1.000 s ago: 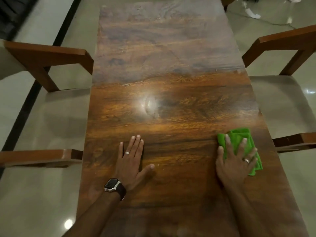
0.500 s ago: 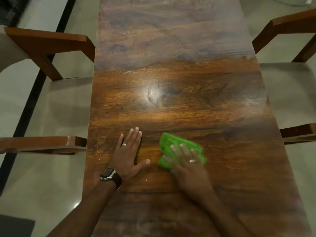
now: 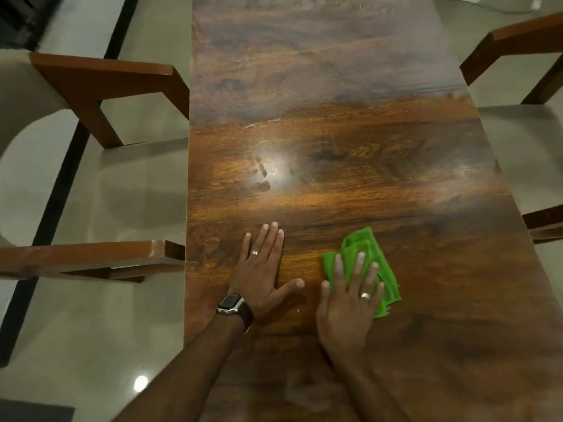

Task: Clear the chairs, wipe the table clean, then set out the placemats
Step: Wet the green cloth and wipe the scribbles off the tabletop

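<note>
Centrally, the crumpled bright-green cloth is lying bunched on the glossy wooden worktop, the right hand pressing it with straight fingers; the left hand is resting flat, fingers open.

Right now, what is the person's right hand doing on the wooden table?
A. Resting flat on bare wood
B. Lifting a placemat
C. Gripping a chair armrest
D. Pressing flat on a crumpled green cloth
D: the right hand lies with straight, spread fingers on the crumpled green cloth, pressing it against the brown wooden table, while the left hand rests flat on bare wood beside it.
</note>
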